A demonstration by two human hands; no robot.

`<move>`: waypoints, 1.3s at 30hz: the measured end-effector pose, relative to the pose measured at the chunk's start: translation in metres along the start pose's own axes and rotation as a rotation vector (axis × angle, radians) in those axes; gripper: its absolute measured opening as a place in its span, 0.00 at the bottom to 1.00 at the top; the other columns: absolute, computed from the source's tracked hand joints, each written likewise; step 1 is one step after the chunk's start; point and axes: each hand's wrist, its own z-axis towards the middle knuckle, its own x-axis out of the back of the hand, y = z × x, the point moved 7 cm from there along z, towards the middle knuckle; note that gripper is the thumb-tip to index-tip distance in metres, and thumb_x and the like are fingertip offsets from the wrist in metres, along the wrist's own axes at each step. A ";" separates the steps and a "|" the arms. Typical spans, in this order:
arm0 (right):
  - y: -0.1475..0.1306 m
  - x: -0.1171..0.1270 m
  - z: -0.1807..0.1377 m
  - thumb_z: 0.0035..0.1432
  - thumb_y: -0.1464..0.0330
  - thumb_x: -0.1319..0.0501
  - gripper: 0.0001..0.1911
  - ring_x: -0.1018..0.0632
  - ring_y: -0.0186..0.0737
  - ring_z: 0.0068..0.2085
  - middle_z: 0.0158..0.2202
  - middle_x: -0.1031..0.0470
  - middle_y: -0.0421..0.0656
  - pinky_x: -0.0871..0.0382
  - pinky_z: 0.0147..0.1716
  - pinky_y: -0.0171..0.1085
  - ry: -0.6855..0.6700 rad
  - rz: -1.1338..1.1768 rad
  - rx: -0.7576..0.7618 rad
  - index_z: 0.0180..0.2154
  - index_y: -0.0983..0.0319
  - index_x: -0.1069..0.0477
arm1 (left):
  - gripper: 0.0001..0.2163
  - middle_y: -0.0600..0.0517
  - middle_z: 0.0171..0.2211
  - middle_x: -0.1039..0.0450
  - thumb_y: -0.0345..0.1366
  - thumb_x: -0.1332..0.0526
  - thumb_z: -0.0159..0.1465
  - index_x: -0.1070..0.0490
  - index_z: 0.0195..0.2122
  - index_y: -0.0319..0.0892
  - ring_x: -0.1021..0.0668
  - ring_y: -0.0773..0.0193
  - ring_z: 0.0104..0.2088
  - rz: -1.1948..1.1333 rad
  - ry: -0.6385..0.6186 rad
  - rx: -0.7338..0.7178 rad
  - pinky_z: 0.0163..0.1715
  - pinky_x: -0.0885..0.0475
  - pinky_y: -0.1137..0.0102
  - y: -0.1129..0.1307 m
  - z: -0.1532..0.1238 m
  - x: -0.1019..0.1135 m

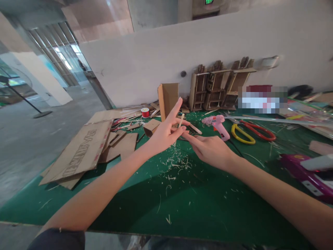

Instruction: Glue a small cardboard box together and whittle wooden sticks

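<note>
Left hand (166,133) raised above the green mat (197,208), wrist bent back, index finger pointing up and far, thumb and lower fingers pinching a thin wooden stick (180,121); right hand (210,149) reaching in from the right, palm down, fingers stretched flat toward the stick's near end, whether gripping it hard to tell; pale shavings (177,163) scattered just beneath; pink glue gun (220,126) and yellow-and-red scissors (249,133) lying right of both hands; cardboard sheets (83,149) piled far left.

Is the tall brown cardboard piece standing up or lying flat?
Standing up. The folded cardboard piece stands on its edge on the green table, near the wall.
</note>
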 end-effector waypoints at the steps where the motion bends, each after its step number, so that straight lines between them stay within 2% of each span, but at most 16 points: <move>1: 0.000 0.000 0.000 0.61 0.74 0.54 0.29 0.34 0.30 0.20 0.31 0.24 0.43 0.57 0.20 0.35 -0.003 -0.009 0.000 0.64 0.61 0.47 | 0.35 0.47 0.56 0.32 0.33 0.48 0.67 0.69 0.68 0.58 0.23 0.57 0.46 0.006 -0.003 -0.016 0.40 0.23 0.63 0.000 0.000 -0.001; 4: -0.001 0.003 0.000 0.62 0.73 0.54 0.28 0.35 0.31 0.19 0.28 0.24 0.42 0.58 0.20 0.35 -0.006 -0.024 -0.011 0.64 0.61 0.47 | 0.33 0.49 0.59 0.36 0.31 0.50 0.67 0.69 0.67 0.60 0.24 0.56 0.48 0.047 0.018 -0.102 0.44 0.24 0.59 0.003 -0.001 0.000; 7: -0.003 0.008 -0.001 0.64 0.71 0.54 0.27 0.35 0.30 0.19 0.29 0.24 0.42 0.57 0.21 0.34 0.004 0.023 -0.009 0.64 0.59 0.49 | 0.32 0.49 0.58 0.35 0.30 0.51 0.67 0.67 0.67 0.59 0.24 0.58 0.48 0.127 0.041 -0.183 0.46 0.25 0.58 0.007 -0.001 0.004; 8: -0.004 0.009 -0.001 0.64 0.70 0.54 0.27 0.35 0.30 0.19 0.29 0.23 0.42 0.57 0.21 0.34 0.009 0.049 -0.008 0.64 0.59 0.49 | 0.30 0.49 0.58 0.33 0.30 0.52 0.68 0.62 0.67 0.58 0.24 0.58 0.48 0.169 0.028 -0.190 0.46 0.25 0.59 0.007 -0.001 0.004; 10: -0.005 0.009 -0.001 0.64 0.69 0.54 0.27 0.36 0.30 0.19 0.26 0.25 0.40 0.57 0.21 0.34 0.005 0.091 -0.014 0.64 0.62 0.49 | 0.23 0.49 0.54 0.29 0.31 0.51 0.68 0.45 0.64 0.54 0.23 0.60 0.45 0.256 -0.008 -0.174 0.43 0.25 0.62 0.006 0.000 0.004; 11: -0.005 0.009 -0.001 0.65 0.69 0.54 0.26 0.37 0.30 0.18 0.24 0.26 0.39 0.57 0.21 0.34 -0.005 0.105 -0.019 0.64 0.63 0.48 | 0.20 0.49 0.52 0.28 0.33 0.51 0.68 0.37 0.60 0.52 0.23 0.61 0.41 0.286 -0.021 -0.149 0.40 0.25 0.64 0.004 0.000 0.004; 13: -0.004 0.006 0.000 0.65 0.68 0.54 0.25 0.39 0.30 0.17 0.22 0.28 0.38 0.58 0.20 0.34 -0.030 0.117 -0.026 0.63 0.63 0.47 | 0.15 0.48 0.50 0.26 0.36 0.49 0.68 0.29 0.53 0.48 0.23 0.65 0.33 0.300 -0.025 -0.088 0.31 0.26 0.67 0.001 0.001 0.005; 16: -0.005 0.003 0.001 0.64 0.69 0.54 0.25 0.41 0.29 0.16 0.25 0.26 0.39 0.59 0.20 0.35 -0.052 0.111 -0.015 0.62 0.63 0.47 | 0.15 0.48 0.50 0.26 0.40 0.44 0.65 0.29 0.51 0.46 0.25 0.68 0.28 0.237 -0.009 -0.027 0.26 0.28 0.69 -0.001 0.000 0.005; 22: -0.010 0.009 0.002 0.62 0.70 0.54 0.21 0.44 0.28 0.16 0.28 0.25 0.40 0.60 0.20 0.36 -0.044 0.024 0.012 0.57 0.61 0.39 | 0.15 0.48 0.52 0.27 0.41 0.40 0.62 0.29 0.50 0.46 0.22 0.61 0.39 0.115 0.003 0.041 0.35 0.24 0.66 -0.001 0.000 0.004; 27: -0.013 0.012 0.002 0.63 0.70 0.53 0.19 0.43 0.29 0.17 0.28 0.25 0.40 0.61 0.20 0.36 -0.049 -0.015 -0.001 0.54 0.61 0.37 | 0.15 0.48 0.51 0.26 0.41 0.40 0.62 0.29 0.49 0.45 0.22 0.59 0.43 0.099 -0.001 0.063 0.39 0.23 0.64 0.002 0.000 0.003; 32: -0.011 0.011 0.002 0.63 0.70 0.54 0.20 0.44 0.28 0.17 0.27 0.26 0.40 0.61 0.20 0.36 -0.036 -0.024 -0.007 0.55 0.60 0.38 | 0.13 0.48 0.51 0.27 0.39 0.42 0.63 0.29 0.49 0.45 0.22 0.61 0.42 0.113 -0.007 0.047 0.38 0.23 0.66 0.002 -0.001 0.002; 39: -0.009 0.006 0.003 0.63 0.69 0.54 0.26 0.43 0.29 0.16 0.26 0.26 0.39 0.61 0.20 0.36 -0.051 -0.013 -0.033 0.62 0.59 0.46 | 0.14 0.49 0.53 0.28 0.38 0.44 0.65 0.30 0.51 0.46 0.23 0.59 0.46 0.118 -0.025 0.014 0.42 0.24 0.65 -0.004 0.001 0.006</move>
